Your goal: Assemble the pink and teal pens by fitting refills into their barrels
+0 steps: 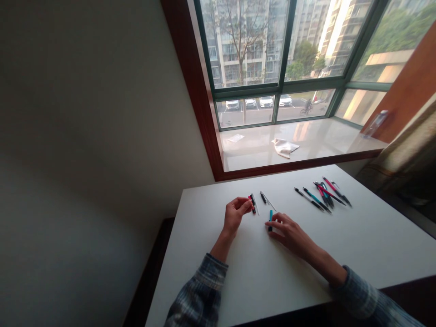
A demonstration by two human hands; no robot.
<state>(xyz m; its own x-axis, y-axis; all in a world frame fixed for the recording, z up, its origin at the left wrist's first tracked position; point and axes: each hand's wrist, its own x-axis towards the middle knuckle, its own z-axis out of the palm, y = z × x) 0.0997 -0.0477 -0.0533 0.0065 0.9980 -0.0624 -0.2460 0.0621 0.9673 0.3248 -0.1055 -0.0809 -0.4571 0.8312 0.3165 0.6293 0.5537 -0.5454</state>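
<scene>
On my feed, the white table (pixel 259 277) has open room toward its near edge, with a row of pens (pixel 322 196) off right. The left hand (pixel 235 214) pinches a black-and-pink pen barrel (pixel 252 204) — fingertips close, a good small grip. The right hand's fingers (pixel 277 225), pressed together, reach a teal pen barrel (pixel 270 220) — a grip I cannot confirm.

An apartment room: white desk (pixel 371 240) beneath the left hand (pixel 234 214), green-framed window (pixel 279 88) beyond it, tower blocks (pixel 235 54) outside.

A short teal pen barrel (pixel 270 220) lies on the desk (pixel 272 272), touched by the right hand (pixel 289 235); the left hand (pixel 234 213) pinches a black pen section (pixel 252 203) tipped with pink.
</scene>
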